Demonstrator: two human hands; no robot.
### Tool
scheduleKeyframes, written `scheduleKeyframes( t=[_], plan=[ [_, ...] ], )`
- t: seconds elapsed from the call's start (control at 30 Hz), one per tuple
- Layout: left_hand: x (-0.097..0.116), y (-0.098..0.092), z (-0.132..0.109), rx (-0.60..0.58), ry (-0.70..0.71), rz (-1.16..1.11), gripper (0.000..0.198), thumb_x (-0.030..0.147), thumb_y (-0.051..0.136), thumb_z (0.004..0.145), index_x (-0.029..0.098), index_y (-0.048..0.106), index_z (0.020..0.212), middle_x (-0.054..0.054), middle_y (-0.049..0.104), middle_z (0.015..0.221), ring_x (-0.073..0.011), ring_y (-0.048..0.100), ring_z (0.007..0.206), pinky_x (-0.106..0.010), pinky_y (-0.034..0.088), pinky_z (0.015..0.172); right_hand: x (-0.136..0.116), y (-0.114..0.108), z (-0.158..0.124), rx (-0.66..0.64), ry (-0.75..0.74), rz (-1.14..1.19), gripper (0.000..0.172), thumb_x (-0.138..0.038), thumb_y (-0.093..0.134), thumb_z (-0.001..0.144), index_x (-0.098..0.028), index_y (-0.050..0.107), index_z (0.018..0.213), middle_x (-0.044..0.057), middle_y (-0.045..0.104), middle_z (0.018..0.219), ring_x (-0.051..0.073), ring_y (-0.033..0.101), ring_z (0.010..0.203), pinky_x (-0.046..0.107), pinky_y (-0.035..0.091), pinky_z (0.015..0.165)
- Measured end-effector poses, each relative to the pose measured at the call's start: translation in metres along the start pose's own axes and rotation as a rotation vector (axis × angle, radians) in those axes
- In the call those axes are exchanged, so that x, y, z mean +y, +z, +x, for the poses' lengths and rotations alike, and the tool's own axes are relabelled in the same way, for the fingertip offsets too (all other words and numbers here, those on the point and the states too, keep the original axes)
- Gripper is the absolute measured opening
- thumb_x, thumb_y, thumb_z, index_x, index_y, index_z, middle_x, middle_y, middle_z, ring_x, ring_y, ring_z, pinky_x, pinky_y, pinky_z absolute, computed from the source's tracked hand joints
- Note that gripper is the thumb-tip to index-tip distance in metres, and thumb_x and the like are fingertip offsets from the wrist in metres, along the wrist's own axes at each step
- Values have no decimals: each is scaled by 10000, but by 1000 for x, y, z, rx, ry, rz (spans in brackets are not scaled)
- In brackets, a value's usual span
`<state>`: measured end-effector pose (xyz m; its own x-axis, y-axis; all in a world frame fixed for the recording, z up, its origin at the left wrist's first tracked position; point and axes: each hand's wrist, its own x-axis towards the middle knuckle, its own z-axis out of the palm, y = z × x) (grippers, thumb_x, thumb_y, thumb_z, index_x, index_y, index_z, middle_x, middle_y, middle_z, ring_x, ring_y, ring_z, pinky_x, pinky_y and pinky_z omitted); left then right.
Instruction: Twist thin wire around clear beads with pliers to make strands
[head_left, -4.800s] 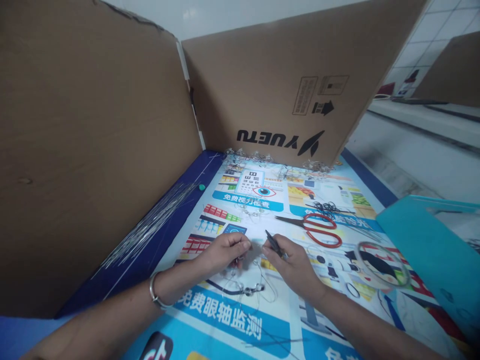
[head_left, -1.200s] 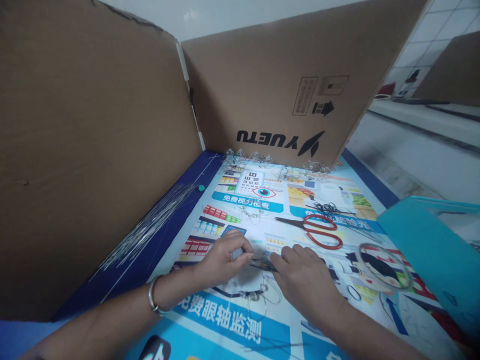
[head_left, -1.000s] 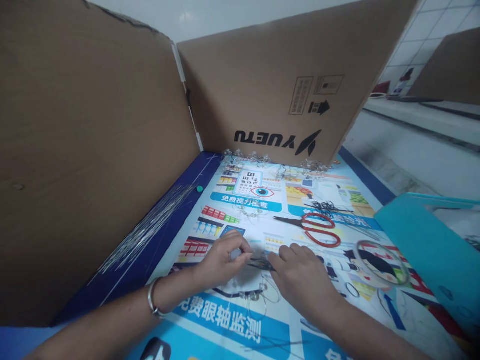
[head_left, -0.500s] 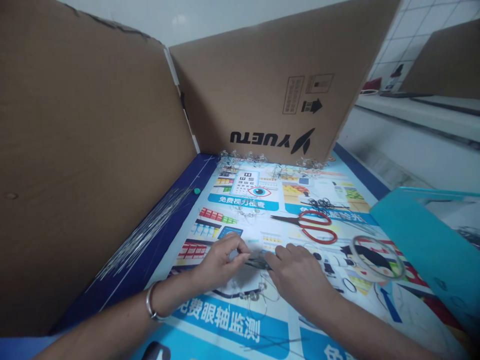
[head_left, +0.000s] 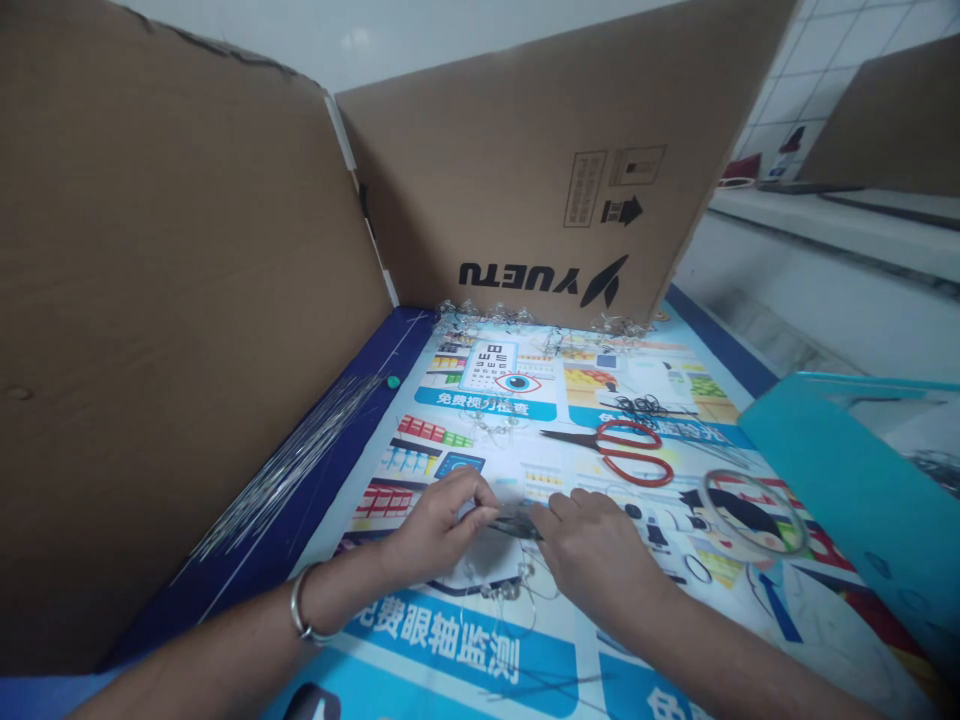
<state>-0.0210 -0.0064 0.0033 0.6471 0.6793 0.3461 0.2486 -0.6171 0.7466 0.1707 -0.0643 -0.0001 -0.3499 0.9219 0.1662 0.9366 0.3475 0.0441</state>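
Observation:
Over the printed mat, my left hand (head_left: 448, 515), with a silver bangle at the wrist, is closed in a pinch of thumb and forefinger. My right hand (head_left: 592, 540) faces it, fingers wrapped round. Between the two runs a dark, thin wiry piece (head_left: 517, 522), gripped from both sides; whether a tool is among it I cannot tell. Just below the hands lies a small tangle of bent wire (head_left: 510, 590) with loops. Red-handled scissors (head_left: 615, 452) rest beyond my right hand, blades pointing left.
Straight wires (head_left: 289, 465) lie in a bundle along the left. A cardboard panel (head_left: 525, 200) stands behind, with wire pieces (head_left: 487, 318) at its foot. A wire coil (head_left: 754, 510) and a teal box (head_left: 832, 470) are on the right. Dark wire loops (head_left: 645, 407) sit behind the scissors.
Both hands hold almost the same pose over the mat. The view has shifted very slightly; nothing else has visibly moved.

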Motion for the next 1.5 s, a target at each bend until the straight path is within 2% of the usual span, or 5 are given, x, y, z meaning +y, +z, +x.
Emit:
scheduleKeyframes(
  t=[0.33,0.6,1.1,1.5],
  plan=[
    [2,-1,1,21,-5,25,138,247,449,852,177,492,741,-14,519,718,-142,481,689,-266,387,650,-1,2,-2,62,-24,-80,108,-109,538,783,-179,604,831,33,598,689,168,500,647,303,235,590],
    [0,1,1,49,-11,25,112,219,460,834,179,497,736,-8,515,718,-134,477,684,-259,392,642,-1,-1,-2,-16,19,-19,129,-141,582,733,-201,606,844,37,601,733,184,512,706,307,252,617],
    [5,6,2,112,-114,-1,123,158,488,782,173,469,662,6,507,663,-121,471,635,-249,391,610,-5,-5,1,-58,34,-14,90,-173,549,766,-192,609,831,60,604,751,197,527,712,313,259,617],
    [5,5,0,62,-134,-42,119,168,478,795,165,476,676,-3,508,676,-127,476,643,-258,386,616,-5,-7,1,-101,29,41,100,-154,527,775,-201,609,808,47,617,738,204,537,698,304,276,602]
  ],
)
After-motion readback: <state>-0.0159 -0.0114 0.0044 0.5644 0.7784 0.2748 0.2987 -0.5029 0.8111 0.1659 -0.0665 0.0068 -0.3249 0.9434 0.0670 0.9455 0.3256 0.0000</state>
